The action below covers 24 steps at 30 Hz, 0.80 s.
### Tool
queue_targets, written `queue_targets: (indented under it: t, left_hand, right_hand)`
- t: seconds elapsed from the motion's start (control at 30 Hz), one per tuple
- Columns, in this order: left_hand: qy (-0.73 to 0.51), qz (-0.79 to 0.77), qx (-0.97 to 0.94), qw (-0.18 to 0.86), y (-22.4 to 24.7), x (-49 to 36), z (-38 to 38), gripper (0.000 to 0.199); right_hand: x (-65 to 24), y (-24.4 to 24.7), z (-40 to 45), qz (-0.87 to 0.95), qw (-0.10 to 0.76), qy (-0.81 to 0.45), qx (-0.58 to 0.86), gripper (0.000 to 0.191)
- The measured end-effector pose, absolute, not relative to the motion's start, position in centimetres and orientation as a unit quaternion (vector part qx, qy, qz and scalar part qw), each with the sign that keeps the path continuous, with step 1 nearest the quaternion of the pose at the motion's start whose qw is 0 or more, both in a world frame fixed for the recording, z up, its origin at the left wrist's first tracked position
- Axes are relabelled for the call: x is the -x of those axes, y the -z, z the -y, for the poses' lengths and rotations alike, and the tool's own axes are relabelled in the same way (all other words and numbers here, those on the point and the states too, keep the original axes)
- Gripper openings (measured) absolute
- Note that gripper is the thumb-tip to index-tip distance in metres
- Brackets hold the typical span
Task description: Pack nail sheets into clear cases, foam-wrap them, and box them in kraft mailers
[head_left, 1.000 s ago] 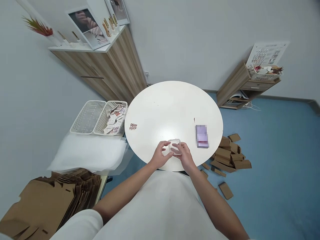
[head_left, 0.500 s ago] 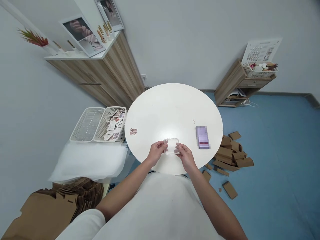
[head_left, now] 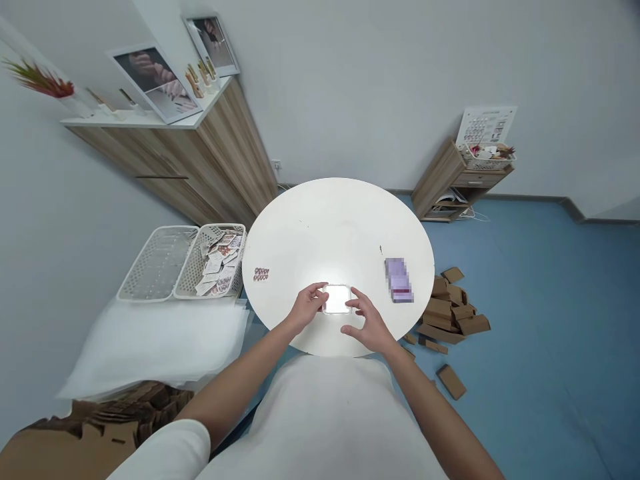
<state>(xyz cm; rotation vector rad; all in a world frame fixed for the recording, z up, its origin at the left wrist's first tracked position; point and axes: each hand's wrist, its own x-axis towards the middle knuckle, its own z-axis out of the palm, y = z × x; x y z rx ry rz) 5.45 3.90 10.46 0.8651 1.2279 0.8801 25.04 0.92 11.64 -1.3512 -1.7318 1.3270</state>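
Observation:
A small clear plastic case (head_left: pixel 337 308) lies near the front of the white round table (head_left: pixel 320 213). My left hand (head_left: pixel 306 308) pinches its left edge between thumb and fingers. At the right edge, my right hand (head_left: pixel 370 325) has its fingers spread and its thumb held well apart; its fingertips are at the case's rim, though whether they touch it I cannot tell. On the table's left is a small set of reddish press-on nails (head_left: pixel 261 274). A purple box (head_left: pixel 399 280), blurred out in part, lies to the right, with a tiny dark object (head_left: pixel 381 250) behind it.
Left of the table stand a white basket of clear cases (head_left: pixel 159 263) and a basket of printed packets (head_left: pixel 220 263). Translucent sheets (head_left: pixel 165 337) and flattened cardboard (head_left: pixel 75 447) are nearer me. Small brown boxes (head_left: pixel 450 310) are heaped on the floor at right.
The clear case has come down lower toward the tabletop. My right hand has let go of its pinch and opened, thumb apart. My left hand stays at the case's left edge.

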Motion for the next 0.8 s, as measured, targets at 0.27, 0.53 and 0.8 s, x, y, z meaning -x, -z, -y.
queue_targets:
  t: [0.27, 0.53, 0.8]
  left_hand:
    - [-0.332, -0.497, -0.442, 0.669, -10.6, -5.1, -4.0, 0.041]
    - [-0.277, -0.469, -0.606, 0.580, -11.1, -4.2, -3.7, 0.092]
    - [-0.260, -0.446, -0.658, 0.548, -11.9, -4.4, -3.4, 0.082]
  right_hand:
    - [-25.7, -11.3, -1.7, 0.732, 0.235, -0.433, 0.471, 0.049]
    - [-25.7, -11.5, -2.4, 0.743, 0.281, -0.391, 0.466, 0.040]
    - [-26.2, -11.6, -2.7, 0.772, 0.266, -0.389, 0.427, 0.042]
